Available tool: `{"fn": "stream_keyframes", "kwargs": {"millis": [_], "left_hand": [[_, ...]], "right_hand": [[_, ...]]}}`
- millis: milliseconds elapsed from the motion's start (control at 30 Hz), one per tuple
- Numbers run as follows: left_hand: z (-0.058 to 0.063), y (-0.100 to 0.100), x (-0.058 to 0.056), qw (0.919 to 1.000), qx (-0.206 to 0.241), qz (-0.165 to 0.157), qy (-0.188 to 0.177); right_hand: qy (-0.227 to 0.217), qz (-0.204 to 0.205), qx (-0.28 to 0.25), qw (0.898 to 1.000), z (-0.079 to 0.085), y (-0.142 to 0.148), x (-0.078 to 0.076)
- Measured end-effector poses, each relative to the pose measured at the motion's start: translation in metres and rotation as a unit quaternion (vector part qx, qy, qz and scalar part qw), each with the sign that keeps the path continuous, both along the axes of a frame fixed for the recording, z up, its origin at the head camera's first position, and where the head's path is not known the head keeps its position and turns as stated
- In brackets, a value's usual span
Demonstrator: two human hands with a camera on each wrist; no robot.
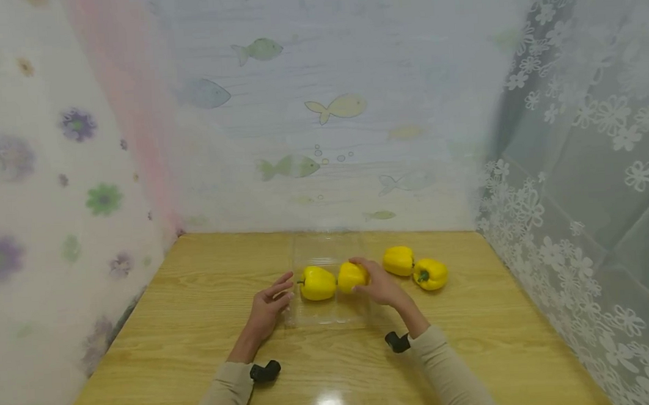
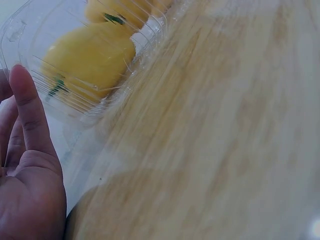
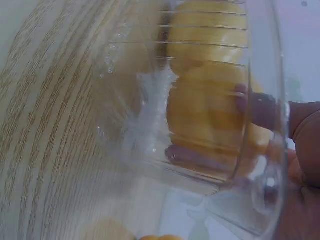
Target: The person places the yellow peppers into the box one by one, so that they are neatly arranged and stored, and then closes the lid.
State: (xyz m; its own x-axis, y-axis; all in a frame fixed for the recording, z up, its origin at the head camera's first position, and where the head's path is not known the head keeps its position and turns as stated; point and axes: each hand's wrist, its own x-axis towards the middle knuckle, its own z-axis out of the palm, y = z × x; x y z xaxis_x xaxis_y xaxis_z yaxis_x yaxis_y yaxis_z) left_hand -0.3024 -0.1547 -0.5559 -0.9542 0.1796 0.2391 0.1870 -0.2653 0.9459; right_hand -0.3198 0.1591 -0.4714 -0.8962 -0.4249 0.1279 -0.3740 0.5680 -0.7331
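Observation:
A clear plastic container [image 1: 330, 316] lies on the table with two yellow bell peppers in it. The left bell pepper [image 1: 318, 283] lies on its side, its green stem towards my left hand [image 1: 268, 309]. That hand is at the container's left end, fingers fairly straight, the thumb [image 2: 30, 107] by the clear rim; whether it touches is hard to tell. My right hand [image 1: 381, 283] reaches into the container's right end and grips the other bell pepper [image 1: 352, 277] between thumb and fingers. In the right wrist view, this bell pepper [image 3: 205, 107] shows through the clear wall.
Two more yellow bell peppers, one behind [image 1: 398, 261] and one in front [image 1: 430, 274], lie on the wooden table [image 1: 200, 356] right of the container. Patterned curtains [image 1: 321, 135] enclose the table at the back and both sides. A black wrist device [image 1: 265, 371] sits at each sleeve.

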Motion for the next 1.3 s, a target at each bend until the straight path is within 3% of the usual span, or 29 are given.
{"fn": "stream_keyframes", "kwargs": {"millis": [467, 733, 1133, 1300], "left_hand": [[0.001, 0.000, 0.002, 0.9999, -0.004, 0.006, -0.010], [0.001, 0.000, 0.002, 0.9999, -0.006, 0.007, -0.011], [0.001, 0.000, 0.002, 0.9998, 0.002, 0.005, -0.018], [0.001, 0.000, 0.002, 0.9998, -0.009, 0.010, -0.012]], "right_hand": [[-0.070, 0.006, -0.039, 0.997, -0.007, -0.007, -0.007], [-0.136, 0.007, -0.088, 0.987, -0.011, -0.005, -0.012], [-0.183, 0.035, -0.133, 0.973, -0.009, -0.002, -0.013], [-0.195, 0.012, -0.137, 0.971, -0.006, -0.004, -0.009]]}}
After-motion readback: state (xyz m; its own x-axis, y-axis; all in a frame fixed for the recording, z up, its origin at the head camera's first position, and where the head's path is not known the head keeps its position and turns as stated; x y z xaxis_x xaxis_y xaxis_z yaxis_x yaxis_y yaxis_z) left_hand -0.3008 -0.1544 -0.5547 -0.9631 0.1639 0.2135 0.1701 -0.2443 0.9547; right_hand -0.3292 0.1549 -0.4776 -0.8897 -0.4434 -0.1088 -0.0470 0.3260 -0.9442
